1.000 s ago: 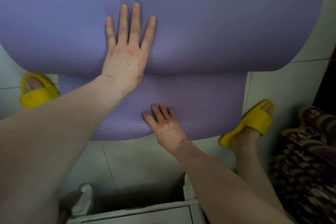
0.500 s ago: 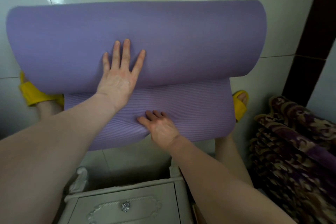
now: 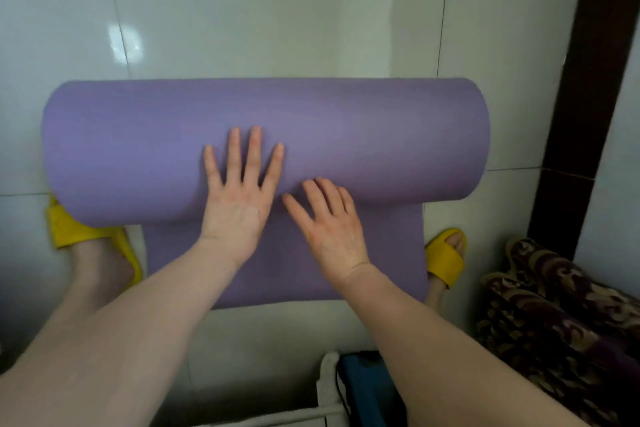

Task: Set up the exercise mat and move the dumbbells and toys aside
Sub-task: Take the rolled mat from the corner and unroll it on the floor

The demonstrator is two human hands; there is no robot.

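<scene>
Both hands (image 3: 239,208) lie on the mat roll (image 3: 346,135), apparently between two slippers (image 3: 445,260).

Both hands (image 3: 239,208) flat, fingers spread

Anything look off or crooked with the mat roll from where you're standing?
One thing: the left end of the purple mat roll overlaps the left yellow slipper, so that foot may block it. Otherwise the roll lies square across the tiles, both hands flat on it.
</scene>
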